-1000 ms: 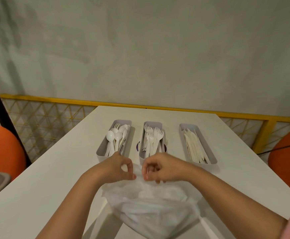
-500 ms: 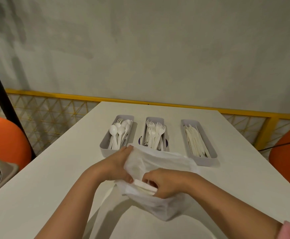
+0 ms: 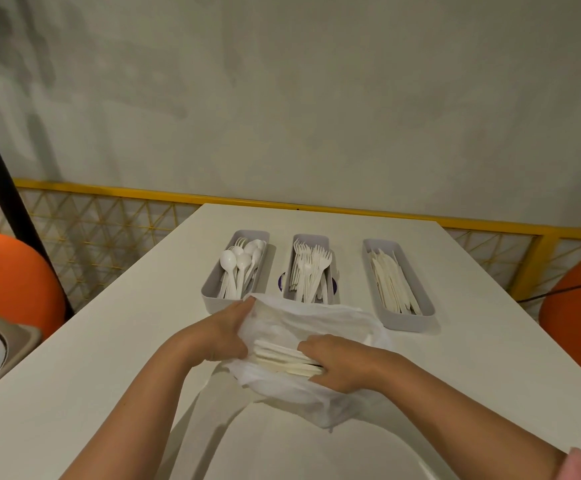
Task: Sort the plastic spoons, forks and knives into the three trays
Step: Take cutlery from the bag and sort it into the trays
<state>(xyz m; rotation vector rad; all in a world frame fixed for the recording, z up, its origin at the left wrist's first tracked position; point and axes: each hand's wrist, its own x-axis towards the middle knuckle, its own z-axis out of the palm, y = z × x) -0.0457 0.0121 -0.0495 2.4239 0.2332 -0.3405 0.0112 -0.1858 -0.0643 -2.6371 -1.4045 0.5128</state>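
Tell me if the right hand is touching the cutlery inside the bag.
Touching: the head view shows the right hand gripping the cutlery bundle inside the plastic bag.

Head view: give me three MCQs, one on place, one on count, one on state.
1. Knives lie in which tray? A left, B middle, C right
2. Trays on the table? A two, B three, C four
3. Right grip? A flat on the table, B round cutlery in the bag, C on a tray

Answers: 1 C, flat blades fill the right one. 2 B, three stand in a row. 3 B, fingers curl round the bundle inside the open bag.
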